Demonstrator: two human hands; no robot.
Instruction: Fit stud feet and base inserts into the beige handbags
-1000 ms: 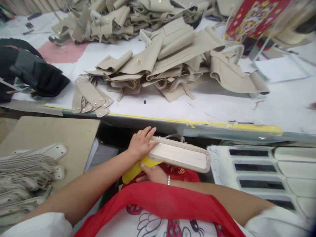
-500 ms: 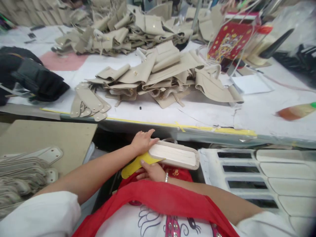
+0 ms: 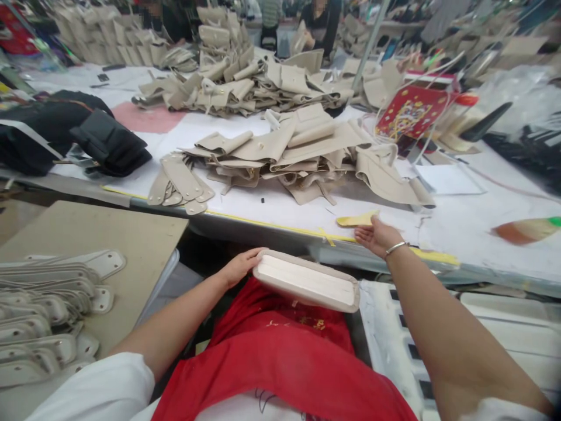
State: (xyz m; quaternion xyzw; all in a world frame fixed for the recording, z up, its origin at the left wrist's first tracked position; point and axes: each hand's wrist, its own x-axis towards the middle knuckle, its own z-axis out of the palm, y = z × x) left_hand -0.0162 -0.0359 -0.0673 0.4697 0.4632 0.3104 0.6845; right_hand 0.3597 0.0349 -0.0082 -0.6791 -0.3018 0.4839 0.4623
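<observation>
A beige bag piece with a long white panel [image 3: 307, 279] lies tilted over the red apron on my lap. My left hand [image 3: 242, 266] grips its left end, fingers on the top edge. My right hand [image 3: 377, 235], with a bracelet at the wrist, is over the front edge of the white table, pinching a flat yellow piece [image 3: 355, 220] between thumb and fingers. Behind it lies a heap of beige bag parts [image 3: 289, 149], with beige straps with rivets [image 3: 179, 181] at its left.
Stacked beige straps [image 3: 48, 316] lie on a board at the left. A slatted white rack [image 3: 390, 339] stands at the right. Black bundles [image 3: 109, 140], a red box [image 3: 412, 108] and a bottle [image 3: 526, 230] are on the table. People work farther back.
My right hand has moved from the bag piece to the table edge, carrying the yellow piece forward and right. My left hand stays on the bag piece's left end. The view has tilted up.
</observation>
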